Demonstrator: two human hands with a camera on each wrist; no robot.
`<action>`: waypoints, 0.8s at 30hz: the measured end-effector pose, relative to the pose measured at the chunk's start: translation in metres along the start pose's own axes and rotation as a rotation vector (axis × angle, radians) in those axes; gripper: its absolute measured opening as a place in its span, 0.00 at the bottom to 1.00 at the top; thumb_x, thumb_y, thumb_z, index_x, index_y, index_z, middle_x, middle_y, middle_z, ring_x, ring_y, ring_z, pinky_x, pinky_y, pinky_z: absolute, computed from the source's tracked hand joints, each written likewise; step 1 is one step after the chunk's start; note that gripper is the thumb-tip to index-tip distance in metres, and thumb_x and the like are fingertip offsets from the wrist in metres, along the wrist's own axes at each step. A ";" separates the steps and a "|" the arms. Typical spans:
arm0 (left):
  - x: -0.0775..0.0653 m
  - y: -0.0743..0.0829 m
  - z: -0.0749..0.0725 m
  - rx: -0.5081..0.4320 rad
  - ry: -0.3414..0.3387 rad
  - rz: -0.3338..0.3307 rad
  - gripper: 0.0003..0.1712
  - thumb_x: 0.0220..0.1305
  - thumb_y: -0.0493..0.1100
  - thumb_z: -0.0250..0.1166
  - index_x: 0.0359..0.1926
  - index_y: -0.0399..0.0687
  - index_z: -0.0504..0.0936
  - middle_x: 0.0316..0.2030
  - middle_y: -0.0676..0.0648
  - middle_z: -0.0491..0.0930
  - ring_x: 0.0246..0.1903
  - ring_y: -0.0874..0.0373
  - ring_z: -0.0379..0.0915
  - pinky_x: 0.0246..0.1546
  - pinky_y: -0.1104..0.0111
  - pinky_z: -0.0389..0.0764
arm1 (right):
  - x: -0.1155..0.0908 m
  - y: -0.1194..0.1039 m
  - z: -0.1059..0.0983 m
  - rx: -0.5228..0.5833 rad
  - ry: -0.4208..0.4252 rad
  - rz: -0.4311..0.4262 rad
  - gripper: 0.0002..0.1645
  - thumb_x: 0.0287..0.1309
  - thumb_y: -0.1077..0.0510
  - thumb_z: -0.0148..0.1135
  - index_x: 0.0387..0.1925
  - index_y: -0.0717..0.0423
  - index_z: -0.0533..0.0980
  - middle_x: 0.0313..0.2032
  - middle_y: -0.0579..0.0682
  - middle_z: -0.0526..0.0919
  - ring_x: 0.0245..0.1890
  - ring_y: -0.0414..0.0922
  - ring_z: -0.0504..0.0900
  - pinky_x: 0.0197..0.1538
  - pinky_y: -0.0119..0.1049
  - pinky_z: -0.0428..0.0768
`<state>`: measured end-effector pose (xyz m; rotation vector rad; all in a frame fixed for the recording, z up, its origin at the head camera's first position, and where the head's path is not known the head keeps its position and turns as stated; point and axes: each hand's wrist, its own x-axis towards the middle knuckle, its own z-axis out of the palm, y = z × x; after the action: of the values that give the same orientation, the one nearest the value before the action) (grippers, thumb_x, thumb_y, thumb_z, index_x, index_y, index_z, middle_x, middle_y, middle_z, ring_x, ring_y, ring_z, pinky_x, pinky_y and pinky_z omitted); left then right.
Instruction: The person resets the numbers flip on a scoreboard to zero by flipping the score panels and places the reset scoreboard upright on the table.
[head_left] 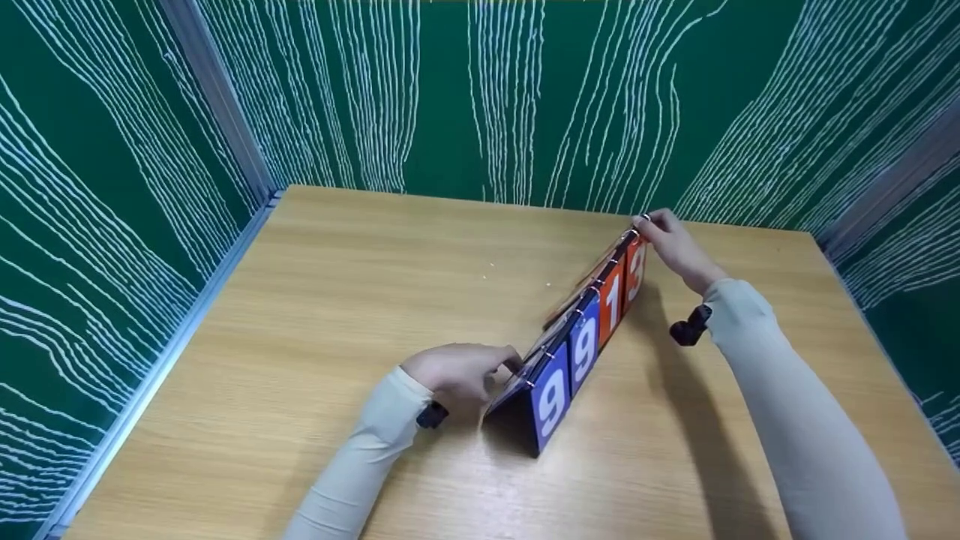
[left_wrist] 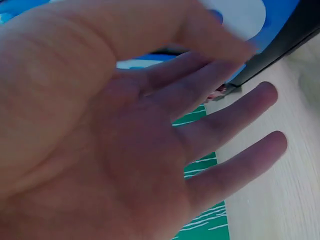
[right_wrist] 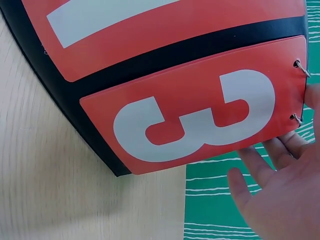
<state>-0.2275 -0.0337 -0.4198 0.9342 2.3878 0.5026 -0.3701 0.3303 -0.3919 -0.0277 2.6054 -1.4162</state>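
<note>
A tabletop flip scoreboard (head_left: 581, 337) stands like a tent on the table, running from near middle to far right. Its front shows two blue cards reading 9 and 9, then red cards reading 1 and 3. At its near end my left hand (head_left: 461, 369) reaches to the back side, fingertips at the cards there; in the left wrist view its fingers (left_wrist: 230, 120) are mostly straight and spread, the thumb over a blue card. My right hand (head_left: 679, 244) grips the far top corner, beside the red 3 card (right_wrist: 195, 117), thumb at the ringed edge and fingers behind.
The wooden table (head_left: 360, 270) has small white specks left of the scoreboard. Green walls (head_left: 442, 97) with wavy white lines surround it on the far side and both sides. A metal rail (head_left: 165, 360) runs along the left edge.
</note>
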 end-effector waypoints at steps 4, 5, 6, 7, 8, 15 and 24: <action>-0.006 0.000 -0.002 -0.005 -0.039 -0.010 0.45 0.54 0.31 0.68 0.71 0.62 0.67 0.59 0.44 0.80 0.48 0.56 0.76 0.36 0.70 0.77 | -0.003 -0.001 0.001 -0.004 0.001 -0.009 0.34 0.73 0.28 0.41 0.61 0.49 0.60 0.65 0.61 0.61 0.73 0.59 0.57 0.78 0.63 0.53; -0.007 0.000 -0.002 -0.007 -0.049 -0.016 0.47 0.53 0.31 0.70 0.71 0.63 0.65 0.61 0.44 0.79 0.49 0.56 0.76 0.38 0.70 0.78 | -0.004 -0.002 0.001 -0.005 0.002 -0.010 0.34 0.72 0.28 0.41 0.61 0.50 0.60 0.65 0.61 0.61 0.73 0.60 0.57 0.78 0.62 0.53; -0.008 0.001 -0.002 -0.009 -0.057 -0.020 0.49 0.51 0.32 0.72 0.72 0.62 0.64 0.61 0.44 0.79 0.49 0.56 0.77 0.40 0.70 0.78 | -0.004 -0.002 0.001 -0.005 0.006 -0.012 0.34 0.73 0.29 0.42 0.60 0.50 0.60 0.65 0.61 0.62 0.73 0.60 0.57 0.78 0.62 0.54; -0.008 0.002 -0.002 -0.013 -0.063 -0.032 0.51 0.51 0.33 0.74 0.73 0.63 0.63 0.61 0.44 0.79 0.49 0.56 0.77 0.41 0.69 0.79 | -0.003 -0.002 0.001 -0.004 0.010 -0.015 0.33 0.73 0.29 0.42 0.60 0.50 0.60 0.65 0.61 0.62 0.73 0.59 0.58 0.78 0.61 0.54; -0.007 0.003 -0.002 -0.022 -0.069 -0.041 0.52 0.50 0.34 0.76 0.74 0.63 0.62 0.64 0.43 0.77 0.51 0.56 0.77 0.44 0.68 0.79 | -0.003 -0.002 0.001 -0.001 0.012 -0.021 0.33 0.73 0.30 0.42 0.61 0.51 0.60 0.65 0.61 0.63 0.72 0.59 0.59 0.78 0.61 0.55; 0.001 0.008 0.004 -0.018 -0.034 -0.023 0.52 0.50 0.44 0.80 0.73 0.59 0.61 0.63 0.45 0.78 0.58 0.52 0.78 0.57 0.61 0.81 | 0.005 -0.001 0.004 0.021 0.001 -0.049 0.33 0.75 0.32 0.41 0.64 0.52 0.60 0.65 0.59 0.63 0.72 0.57 0.60 0.78 0.60 0.56; 0.007 0.013 0.010 0.029 -0.010 0.010 0.50 0.50 0.49 0.81 0.71 0.53 0.64 0.64 0.50 0.78 0.57 0.55 0.79 0.59 0.61 0.80 | 0.007 -0.001 0.007 0.028 -0.011 -0.039 0.34 0.73 0.29 0.40 0.65 0.48 0.60 0.67 0.57 0.62 0.73 0.57 0.59 0.77 0.60 0.56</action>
<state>-0.2192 -0.0184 -0.4228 0.9598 2.3882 0.4677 -0.3758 0.3236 -0.3955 -0.0834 2.5896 -1.4613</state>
